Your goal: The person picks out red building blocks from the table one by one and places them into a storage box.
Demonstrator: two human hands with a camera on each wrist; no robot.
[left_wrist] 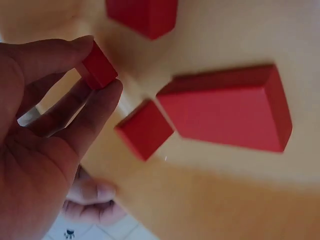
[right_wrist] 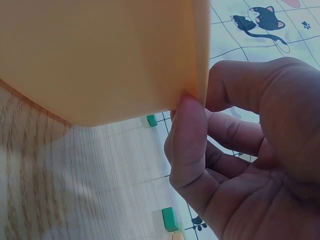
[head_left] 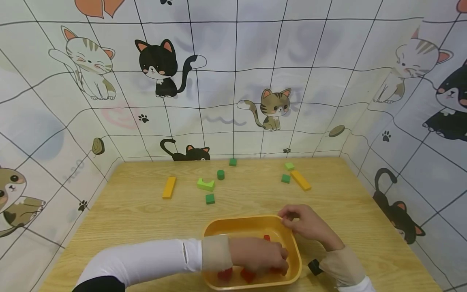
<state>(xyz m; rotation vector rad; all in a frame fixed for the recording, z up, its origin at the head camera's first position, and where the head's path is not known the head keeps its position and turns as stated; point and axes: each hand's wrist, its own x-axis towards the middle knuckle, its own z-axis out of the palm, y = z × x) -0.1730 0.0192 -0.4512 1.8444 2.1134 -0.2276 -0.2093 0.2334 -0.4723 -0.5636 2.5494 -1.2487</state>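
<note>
A yellow plastic tray (head_left: 240, 220) stands at the table's front, with several red blocks in it. My left hand (head_left: 259, 254) reaches inside it. Between thumb and fingertips it pinches a small red block (left_wrist: 101, 67). In the left wrist view, a larger red wedge-sided block (left_wrist: 225, 117), a small square-faced red block (left_wrist: 145, 130) and another red block (left_wrist: 142, 15) lie beside that hand. My right hand (head_left: 310, 225) grips the tray's far right corner, with thumb and fingers on either side of the wall (right_wrist: 195, 55). The left hand hides part of the tray's contents in the head view.
Farther back on the wooden table (head_left: 146, 227) lie a yellow block (head_left: 169, 187), a light green arched block (head_left: 206, 185), a green cylinder (head_left: 220, 174) and green blocks. A second yellow block (head_left: 300, 180) lies at the right. Cat-patterned cloth (head_left: 233, 81) walls off the back and sides.
</note>
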